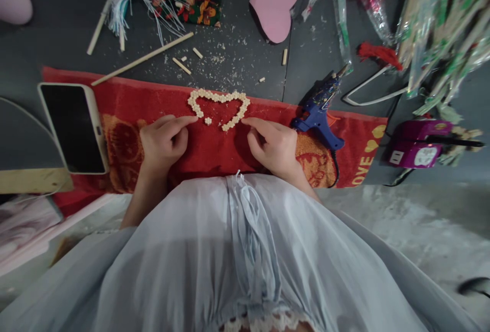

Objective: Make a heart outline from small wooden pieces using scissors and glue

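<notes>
On a red towel (206, 153) lies a heart-shaped outline (221, 98) made of small cream flower-like pieces, with a gap at its lower left. One separate cream piece (207, 121) sits in that gap. My left hand (164, 141) points its index finger at the left end of the outline, the tip touching or nearly touching it; the other fingers are curled. From the opposite side, my right hand (271, 143) stretches its index finger to the outline's right edge. Neither hand appears to hold anything.
A blue glue gun (319, 118) lies right of my hands, near a purple power socket block (419, 143). At left is a phone (72, 128). Beyond the towel are a thin stick (143, 58), short cut pieces, a pink heart (276, 5) and plastic-wrapped bundles (440, 26).
</notes>
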Demonstrator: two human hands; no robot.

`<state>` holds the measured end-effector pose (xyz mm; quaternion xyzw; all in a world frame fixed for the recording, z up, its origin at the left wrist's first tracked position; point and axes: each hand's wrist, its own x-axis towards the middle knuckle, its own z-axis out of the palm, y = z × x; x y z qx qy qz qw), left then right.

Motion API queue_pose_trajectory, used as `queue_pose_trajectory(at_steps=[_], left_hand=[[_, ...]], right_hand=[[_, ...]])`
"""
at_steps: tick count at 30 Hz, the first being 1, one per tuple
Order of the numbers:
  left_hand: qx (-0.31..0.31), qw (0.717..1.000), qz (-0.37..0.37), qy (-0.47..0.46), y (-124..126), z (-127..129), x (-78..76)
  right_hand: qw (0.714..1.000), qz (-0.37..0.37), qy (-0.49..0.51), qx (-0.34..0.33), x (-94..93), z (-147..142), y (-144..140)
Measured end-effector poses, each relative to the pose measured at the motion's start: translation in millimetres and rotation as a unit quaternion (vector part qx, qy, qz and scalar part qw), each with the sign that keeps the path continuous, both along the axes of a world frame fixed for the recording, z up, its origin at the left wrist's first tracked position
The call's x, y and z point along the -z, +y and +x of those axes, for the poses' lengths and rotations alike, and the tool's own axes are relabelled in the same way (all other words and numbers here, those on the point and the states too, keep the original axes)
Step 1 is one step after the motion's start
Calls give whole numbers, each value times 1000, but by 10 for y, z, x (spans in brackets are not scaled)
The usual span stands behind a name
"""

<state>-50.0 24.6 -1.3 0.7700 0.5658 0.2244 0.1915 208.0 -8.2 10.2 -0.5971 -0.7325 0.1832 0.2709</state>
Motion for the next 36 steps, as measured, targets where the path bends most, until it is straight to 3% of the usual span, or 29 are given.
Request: queue_pose_trajectory(at_steps=[6, 11, 30, 36], left_hand=[[4, 999, 0, -43, -10, -4, 4], [4, 1000, 3, -8, -4, 2, -10], [39, 994, 94, -26, 19, 50, -43], [17, 999, 49, 1, 5, 16, -18]], right_hand=[[1000, -15, 13, 12, 6, -4, -2], [999, -46, 7, 11, 15, -3, -3], [1000, -25, -3, 7, 15, -4, 1], [999, -33, -5, 8, 12, 0, 4]])
